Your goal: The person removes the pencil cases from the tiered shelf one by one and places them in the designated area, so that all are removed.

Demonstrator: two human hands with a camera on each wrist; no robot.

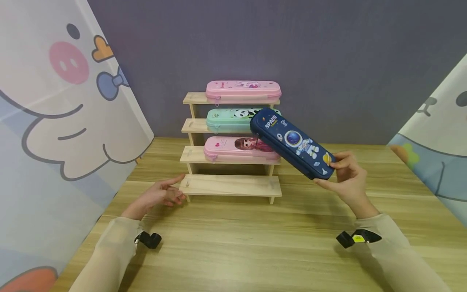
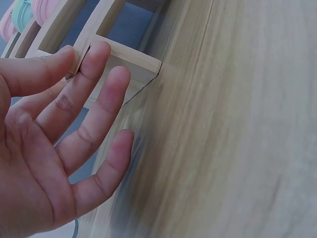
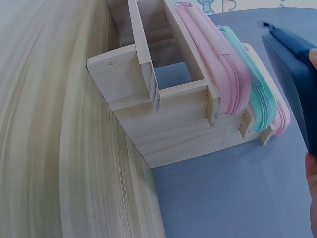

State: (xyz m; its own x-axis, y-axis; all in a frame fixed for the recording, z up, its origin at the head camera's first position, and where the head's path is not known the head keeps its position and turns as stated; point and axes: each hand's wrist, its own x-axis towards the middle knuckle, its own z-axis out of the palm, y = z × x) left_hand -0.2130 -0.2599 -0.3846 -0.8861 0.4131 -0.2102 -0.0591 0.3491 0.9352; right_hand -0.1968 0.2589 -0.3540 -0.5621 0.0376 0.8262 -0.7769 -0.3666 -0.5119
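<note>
My right hand (image 1: 348, 176) holds a dark blue pencil case (image 1: 293, 144) by its lower right end, thumb below and fingers above. The case is tilted in the air, right of a wooden stepped rack (image 1: 230, 184); its lid shows an astronaut and the word SPACE. In the right wrist view, the blue case (image 3: 292, 74) is cut off at the right edge. With thumb and index finger, my left hand (image 1: 160, 196) lightly pinches the left end of the rack's lowest step. Its other fingers (image 2: 106, 171) are loosely bent and hold nothing.
A pink rabbit case (image 1: 242, 90) lies on the top step, a mint panda case (image 1: 226, 120) below it, and a pink case with a girl (image 1: 226, 148) on the third step. Cartoon panels (image 1: 54, 121) stand left and right of the wooden table (image 1: 233, 247); behind is a grey wall (image 1: 328, 61).
</note>
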